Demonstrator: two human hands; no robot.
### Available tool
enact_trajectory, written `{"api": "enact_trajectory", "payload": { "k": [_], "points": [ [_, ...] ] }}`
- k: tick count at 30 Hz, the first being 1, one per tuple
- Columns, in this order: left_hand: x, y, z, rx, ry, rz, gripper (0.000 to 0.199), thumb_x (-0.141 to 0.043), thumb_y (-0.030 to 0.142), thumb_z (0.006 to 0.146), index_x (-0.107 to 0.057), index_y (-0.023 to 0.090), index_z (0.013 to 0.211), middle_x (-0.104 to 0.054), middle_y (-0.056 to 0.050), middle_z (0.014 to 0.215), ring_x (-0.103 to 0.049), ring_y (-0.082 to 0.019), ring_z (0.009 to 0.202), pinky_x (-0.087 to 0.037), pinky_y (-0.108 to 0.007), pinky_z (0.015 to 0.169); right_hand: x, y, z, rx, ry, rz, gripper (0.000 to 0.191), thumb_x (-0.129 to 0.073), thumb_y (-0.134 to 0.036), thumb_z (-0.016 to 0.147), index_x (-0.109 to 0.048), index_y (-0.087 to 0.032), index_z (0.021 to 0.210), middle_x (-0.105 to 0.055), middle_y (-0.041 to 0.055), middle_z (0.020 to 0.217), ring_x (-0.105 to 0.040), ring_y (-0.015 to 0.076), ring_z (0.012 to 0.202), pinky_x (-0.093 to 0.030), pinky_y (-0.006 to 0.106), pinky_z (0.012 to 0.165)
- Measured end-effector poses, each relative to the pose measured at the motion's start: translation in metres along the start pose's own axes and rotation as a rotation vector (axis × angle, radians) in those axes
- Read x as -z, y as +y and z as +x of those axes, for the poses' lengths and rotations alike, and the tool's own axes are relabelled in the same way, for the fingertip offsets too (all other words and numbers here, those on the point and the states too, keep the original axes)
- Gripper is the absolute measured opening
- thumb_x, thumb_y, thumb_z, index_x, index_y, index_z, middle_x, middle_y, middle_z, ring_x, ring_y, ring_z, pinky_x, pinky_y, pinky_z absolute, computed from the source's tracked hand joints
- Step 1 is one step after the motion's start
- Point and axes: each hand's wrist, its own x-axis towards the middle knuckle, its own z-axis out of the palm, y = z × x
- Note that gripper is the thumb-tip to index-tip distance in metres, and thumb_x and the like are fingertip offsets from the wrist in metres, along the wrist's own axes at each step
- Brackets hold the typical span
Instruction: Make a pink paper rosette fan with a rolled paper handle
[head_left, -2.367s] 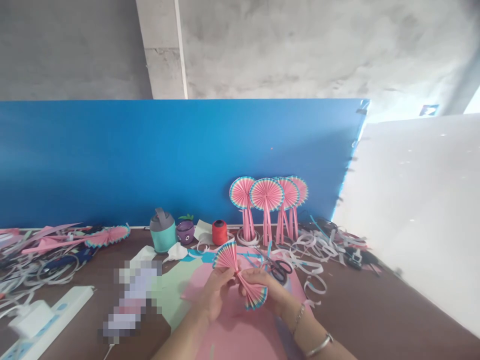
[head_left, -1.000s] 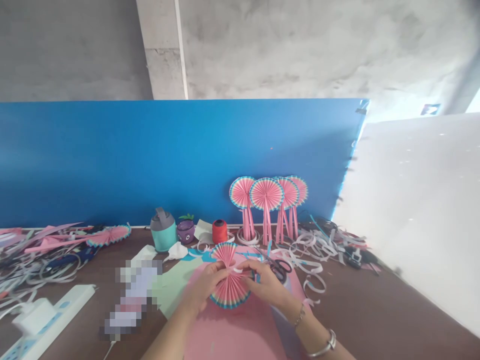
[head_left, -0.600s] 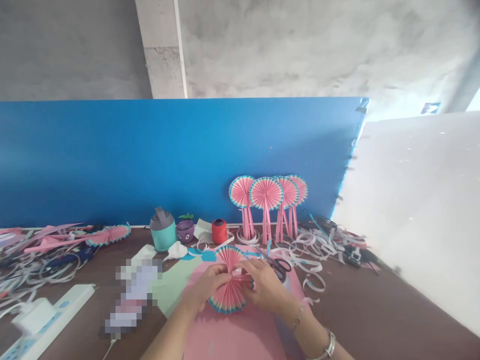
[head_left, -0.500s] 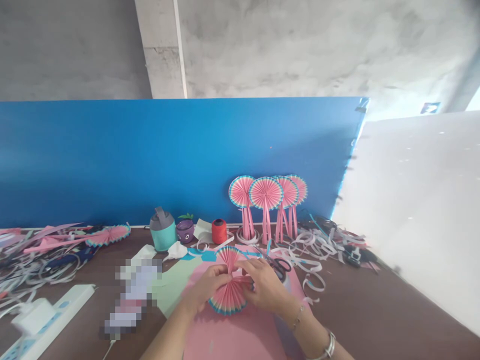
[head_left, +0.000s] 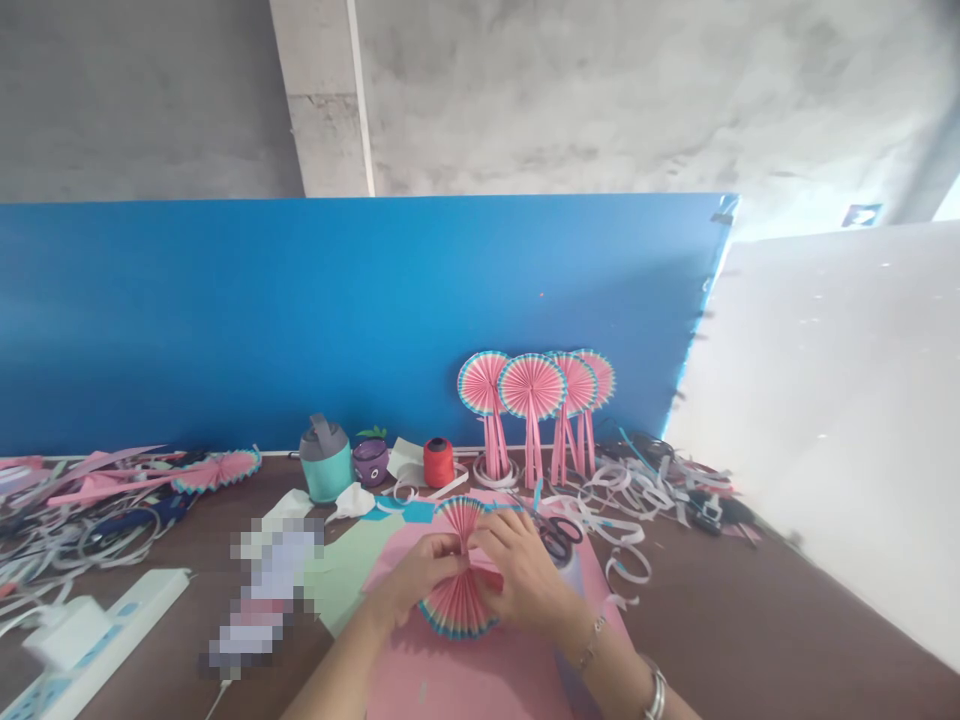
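Observation:
A pleated pink paper fan with a blue and cream edge is spread into two rounded halves over pink paper sheets. My left hand pinches its narrow middle from the left. My right hand is closed on the fan's right side near the centre, its fingers covering part of the folds. Just right of my right hand lie dark-handled scissors.
Several finished pink fans stand against the blue partition. Behind the work are a red thread spool, purple cup and teal container. White strips lie right; a power strip lies left.
The fan has shifted slightly right and toward me. My right hand's fingers have moved in closer to its centre, covering more of the right-side folds.

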Motion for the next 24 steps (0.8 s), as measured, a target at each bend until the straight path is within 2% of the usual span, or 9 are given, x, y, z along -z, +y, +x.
{"api": "enact_trajectory", "payload": {
  "k": [5, 14, 21, 24],
  "points": [
    [0.005, -0.006, 0.003, 0.016, -0.009, 0.016, 0.013, -0.069, 0.022, 0.064, -0.067, 0.015, 0.074, -0.061, 0.001, 0.072, -0.054, -0.017, 0.078, -0.037, -0.028, 0.078, -0.005, 0.006, -0.001, 0.020, 0.051, 0.003, 0.025, -0.055, -0.008, 0.062, -0.057, -0.019, 0.085, -0.060, 0.0035, 0.087, -0.046, 0.0209, 0.084, -0.032, 0.034, 0.075],
    [0.007, -0.008, 0.003, -0.018, -0.059, 0.000, 0.018, -0.068, 0.025, 0.068, -0.068, 0.014, 0.082, -0.067, -0.002, 0.081, -0.058, -0.019, 0.082, -0.040, -0.028, 0.079, -0.010, 0.005, -0.001, 0.038, 0.097, -0.047, 0.017, -0.055, -0.008, 0.065, -0.058, -0.019, 0.077, -0.058, 0.0026, 0.077, -0.046, 0.0193, 0.079, -0.030, 0.034, 0.072],
    [-0.002, -0.003, 0.001, 0.036, 0.100, -0.037, 0.021, -0.072, 0.028, 0.062, -0.065, 0.015, 0.077, -0.066, -0.003, 0.078, -0.060, -0.019, 0.079, -0.042, -0.029, 0.074, -0.014, 0.010, -0.002, 0.023, 0.098, -0.101, 0.012, -0.057, -0.008, 0.066, -0.057, -0.018, 0.072, -0.057, 0.0019, 0.074, -0.045, 0.0187, 0.078, -0.028, 0.033, 0.071],
    [-0.004, -0.001, 0.001, 0.048, 0.117, -0.035, 0.020, -0.073, 0.029, 0.061, -0.064, 0.015, 0.072, -0.065, -0.003, 0.073, -0.059, -0.019, 0.074, -0.042, -0.029, 0.070, -0.013, 0.010, -0.001, 0.027, 0.108, -0.090, 0.012, -0.060, -0.008, 0.067, -0.057, -0.018, 0.074, -0.058, 0.0015, 0.076, -0.045, 0.0185, 0.078, -0.027, 0.032, 0.071]
  ]
}}
